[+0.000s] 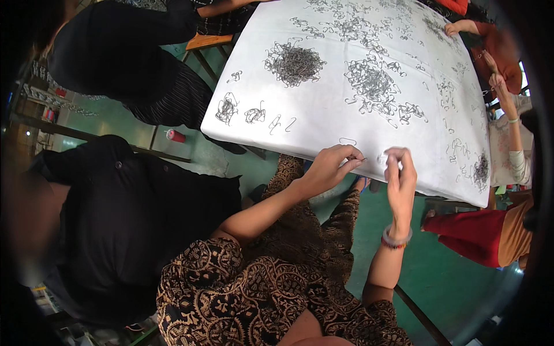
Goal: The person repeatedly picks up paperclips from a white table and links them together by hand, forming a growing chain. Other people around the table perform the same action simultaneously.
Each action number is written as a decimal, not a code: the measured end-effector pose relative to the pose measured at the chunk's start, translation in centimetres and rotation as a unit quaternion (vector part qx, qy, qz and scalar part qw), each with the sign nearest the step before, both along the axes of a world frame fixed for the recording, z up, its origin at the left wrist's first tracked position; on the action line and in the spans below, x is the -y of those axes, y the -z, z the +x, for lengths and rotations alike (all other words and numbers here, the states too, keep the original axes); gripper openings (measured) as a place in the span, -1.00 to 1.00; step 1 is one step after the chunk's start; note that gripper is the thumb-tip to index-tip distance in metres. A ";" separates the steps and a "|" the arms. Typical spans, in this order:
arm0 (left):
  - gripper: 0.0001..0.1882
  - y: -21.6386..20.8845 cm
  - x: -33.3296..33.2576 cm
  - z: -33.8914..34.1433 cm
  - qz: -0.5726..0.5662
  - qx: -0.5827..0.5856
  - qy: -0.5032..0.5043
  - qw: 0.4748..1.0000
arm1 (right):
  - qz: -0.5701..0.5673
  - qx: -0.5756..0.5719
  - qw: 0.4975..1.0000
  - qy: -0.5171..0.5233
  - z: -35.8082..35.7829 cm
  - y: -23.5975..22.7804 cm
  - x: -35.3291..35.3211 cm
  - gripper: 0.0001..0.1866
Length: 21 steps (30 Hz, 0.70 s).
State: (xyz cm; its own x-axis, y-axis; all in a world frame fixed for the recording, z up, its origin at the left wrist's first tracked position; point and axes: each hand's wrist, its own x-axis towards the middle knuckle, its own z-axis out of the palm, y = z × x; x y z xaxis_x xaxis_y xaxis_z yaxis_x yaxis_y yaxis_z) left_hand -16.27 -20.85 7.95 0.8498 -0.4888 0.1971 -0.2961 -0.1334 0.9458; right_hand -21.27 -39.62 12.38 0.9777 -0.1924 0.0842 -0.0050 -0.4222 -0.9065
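My left hand [332, 168] is over the near edge of the white table [323, 109], thumb and forefinger pinched on a small dark wire hook [364, 160], of which only a short end shows. To its right, my right hand [400, 176] is raised with curled fingers and thumb drawn together. Its fingertips are blurred, so whatever they hold cannot be made out. Just beyond my left fingers lies one loose wire hook [347, 141]. A few bent wire hooks [276, 123] lie farther left on the white surface.
A dense heap of hooks [295, 63] and a looser pile [371, 83] cover the table's middle. Smaller clusters lie at the left corner and right edge. A person in black [144, 225] is close on my left; other people stand around the table. A red spool [175, 136] is at left.
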 end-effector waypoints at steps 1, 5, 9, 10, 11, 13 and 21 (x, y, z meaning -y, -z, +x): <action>-0.86 -0.1 0.3 0.1 -0.025 -0.002 0.011 1.000 | -0.046 0.012 0.998 -0.036 -0.9 -1.4 -0.4 -0.88; -0.87 -1.4 1.0 -0.6 -0.032 0.003 0.081 0.996 | -0.150 0.028 0.982 -0.111 -1.9 -4.9 -1.3 -0.82; -0.86 -2.4 0.9 -1.4 -0.048 0.061 0.081 0.994 | -0.195 0.002 0.977 -0.084 -1.9 -5.8 -1.4 -0.75; -0.85 -2.5 0.7 -1.4 -0.046 0.077 0.080 0.993 | -0.172 0.027 0.982 -0.078 -2.0 -5.8 -1.5 -0.73; -0.85 -2.4 0.4 -1.4 -0.043 0.063 0.081 0.994 | -0.144 0.032 0.987 -0.060 -2.2 -5.8 -1.6 -0.72; -0.84 -2.1 0.1 -1.5 -0.024 0.028 0.094 0.995 | -0.094 0.046 0.994 -0.021 -2.5 -5.5 -1.9 -0.72; -0.67 0.5 -1.6 3.3 -0.059 0.080 -0.024 0.995 | -0.055 0.102 0.990 0.077 -3.0 -4.7 -1.9 -0.92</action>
